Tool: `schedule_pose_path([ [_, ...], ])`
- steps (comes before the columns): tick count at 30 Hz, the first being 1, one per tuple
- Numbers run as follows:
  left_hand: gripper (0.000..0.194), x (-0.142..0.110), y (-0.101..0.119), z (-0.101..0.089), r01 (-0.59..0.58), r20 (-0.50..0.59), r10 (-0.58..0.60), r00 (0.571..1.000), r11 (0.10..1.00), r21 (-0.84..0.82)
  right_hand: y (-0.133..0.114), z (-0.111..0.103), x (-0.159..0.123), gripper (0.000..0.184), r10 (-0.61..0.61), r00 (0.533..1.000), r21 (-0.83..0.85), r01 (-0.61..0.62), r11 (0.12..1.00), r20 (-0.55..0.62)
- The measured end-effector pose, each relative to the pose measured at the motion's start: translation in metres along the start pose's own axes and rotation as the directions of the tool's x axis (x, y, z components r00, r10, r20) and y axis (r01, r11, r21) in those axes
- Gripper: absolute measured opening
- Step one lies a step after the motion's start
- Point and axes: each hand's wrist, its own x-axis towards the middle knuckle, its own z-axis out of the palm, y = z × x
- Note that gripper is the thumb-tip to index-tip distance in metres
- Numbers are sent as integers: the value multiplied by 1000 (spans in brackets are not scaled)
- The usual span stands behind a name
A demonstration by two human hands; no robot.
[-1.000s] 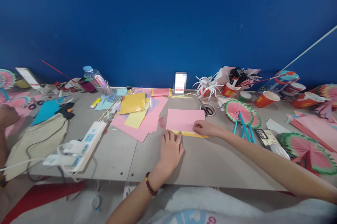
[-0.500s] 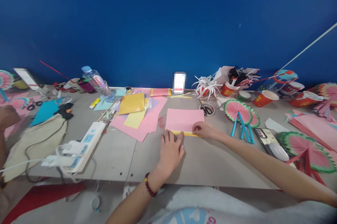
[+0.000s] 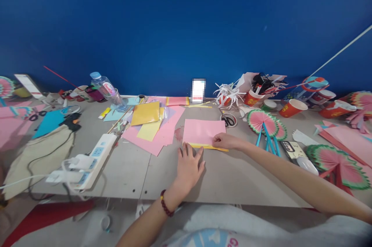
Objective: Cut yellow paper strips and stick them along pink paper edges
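Observation:
A pink sheet of paper (image 3: 202,129) lies flat on the grey table, with a yellow paper strip (image 3: 207,147) along its near edge. My left hand (image 3: 188,165) rests palm down at the near left corner, fingers apart, their tips touching the strip. At the near right part of the sheet, my right hand (image 3: 225,141) presses down with curled fingers, close to the strip. Whether anything sits between those fingers is hidden. Black-handled scissors (image 3: 228,121) and a tape roll lie just beyond the sheet's right corner.
Left of the sheet are more pink papers (image 3: 154,147), a yellow packet (image 3: 146,113) and a white power strip (image 3: 99,158). Watermelon paper fans (image 3: 263,123), a phone (image 3: 292,149), a mouse (image 3: 307,165) and paper cups (image 3: 293,108) stand or lie to the right. A bottle (image 3: 109,89) leans by the blue wall.
My right hand has shifted slightly along the near edge of the pink sheet. My left hand stays in place. Another person's hand at the far left has gone out of view.

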Motion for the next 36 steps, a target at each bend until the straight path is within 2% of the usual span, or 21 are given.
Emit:
schedule_pose_path([
  [10, 47, -1, -1, -3, -8, -45, 7, 999, 1000, -9, -4, -2, 2, 9, -5, 997, -64, 10, 998, 78],
  [16, 45, -2, -1, -4, -12, -55, 12, 998, 1000, -9, -12, -8, -3, 8, 26, 980, -20, -22, 1000, 196],
  [24, 49, -4, -7, -1, -47, -59, 46, 997, 999, -14, -11, -10, -1, 10, 30, 977, 43, -40, 998, 212],
  [31, 52, 1, -11, -11, -36, -3, 36, 999, 999, -15, -4, -8, 9, 12, 58, 987, -75, -47, 996, 151],
  [36, 52, 3, -5, -7, -6, -11, 6, 1000, 1000, 7, -11, -6, 6, 11, 100, 987, -84, -90, 992, 125],
])
